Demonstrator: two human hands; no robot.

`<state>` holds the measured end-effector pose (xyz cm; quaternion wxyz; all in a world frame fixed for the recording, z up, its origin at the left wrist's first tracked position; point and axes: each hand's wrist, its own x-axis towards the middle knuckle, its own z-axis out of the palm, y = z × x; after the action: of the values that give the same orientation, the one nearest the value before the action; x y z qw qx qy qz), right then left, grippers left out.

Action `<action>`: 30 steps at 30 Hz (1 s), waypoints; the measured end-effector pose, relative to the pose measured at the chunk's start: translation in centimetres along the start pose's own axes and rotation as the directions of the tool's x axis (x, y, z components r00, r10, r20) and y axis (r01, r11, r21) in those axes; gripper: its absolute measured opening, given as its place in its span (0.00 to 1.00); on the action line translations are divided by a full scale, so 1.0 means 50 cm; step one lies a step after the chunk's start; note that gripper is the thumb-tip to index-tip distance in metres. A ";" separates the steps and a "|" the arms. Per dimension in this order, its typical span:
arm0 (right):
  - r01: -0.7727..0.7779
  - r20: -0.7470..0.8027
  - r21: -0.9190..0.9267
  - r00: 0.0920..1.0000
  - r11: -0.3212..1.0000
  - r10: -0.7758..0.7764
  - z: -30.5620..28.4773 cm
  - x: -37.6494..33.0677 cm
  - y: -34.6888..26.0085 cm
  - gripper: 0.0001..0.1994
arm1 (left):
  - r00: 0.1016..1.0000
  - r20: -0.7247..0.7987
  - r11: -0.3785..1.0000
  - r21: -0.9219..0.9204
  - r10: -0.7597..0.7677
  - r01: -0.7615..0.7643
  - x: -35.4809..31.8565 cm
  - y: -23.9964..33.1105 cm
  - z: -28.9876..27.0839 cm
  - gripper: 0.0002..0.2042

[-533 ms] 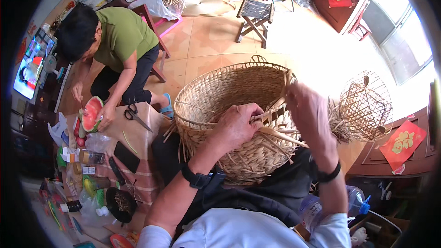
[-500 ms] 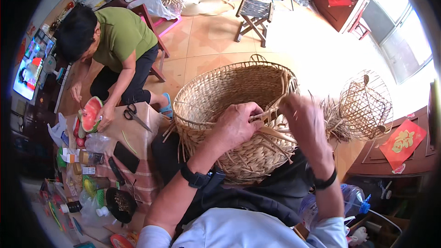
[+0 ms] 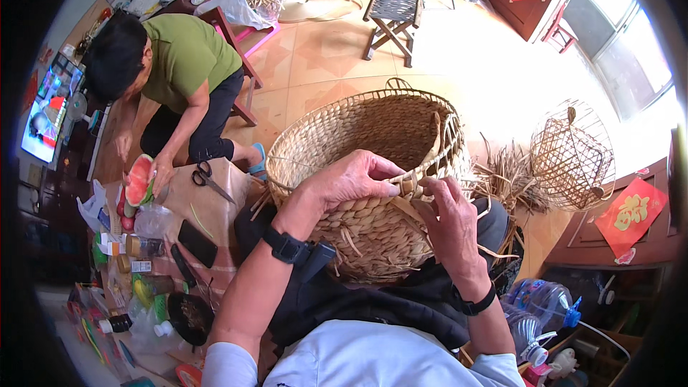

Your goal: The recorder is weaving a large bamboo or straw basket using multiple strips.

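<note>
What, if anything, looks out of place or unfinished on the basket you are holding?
The woven basket has an unfinished rim: loose strands stick out where the left hand and right hand pinch it. Stray ends also poke from its side.

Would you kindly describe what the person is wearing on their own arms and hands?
Both hands are bare, without gloves. The left wrist carries a black watch with a chunky band; the right wrist has a thin black band. Short white sleeves end near the elbows, leaving the forearms uncovered.
</note>
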<state>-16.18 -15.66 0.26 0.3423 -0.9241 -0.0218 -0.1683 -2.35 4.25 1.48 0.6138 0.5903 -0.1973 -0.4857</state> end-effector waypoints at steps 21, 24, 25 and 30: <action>0.072 -0.008 -0.001 0.997 0.997 -0.072 0.028 0.003 0.024 0.17 | 0.995 0.085 0.993 -0.104 -0.056 0.065 0.033 -0.036 -0.038 0.18; 0.142 0.013 -0.026 0.990 0.990 -0.141 0.021 0.006 0.022 0.18 | 0.995 0.087 0.999 -0.026 -0.045 0.048 0.035 -0.046 -0.048 0.16; 0.150 0.028 -0.042 0.989 0.988 -0.148 0.021 0.010 0.023 0.19 | 0.995 0.077 0.998 0.008 -0.069 0.068 0.037 -0.041 -0.048 0.16; 0.238 0.086 -0.074 0.969 0.968 -0.232 0.002 0.023 0.023 0.25 | 0.978 0.189 0.996 0.013 -0.091 0.090 0.035 -0.020 -0.041 0.19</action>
<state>-14.89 -16.59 -0.16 0.2798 -0.9343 -0.1372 -0.1730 -0.26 4.07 -0.46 0.5680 0.5512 -0.2288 -0.5668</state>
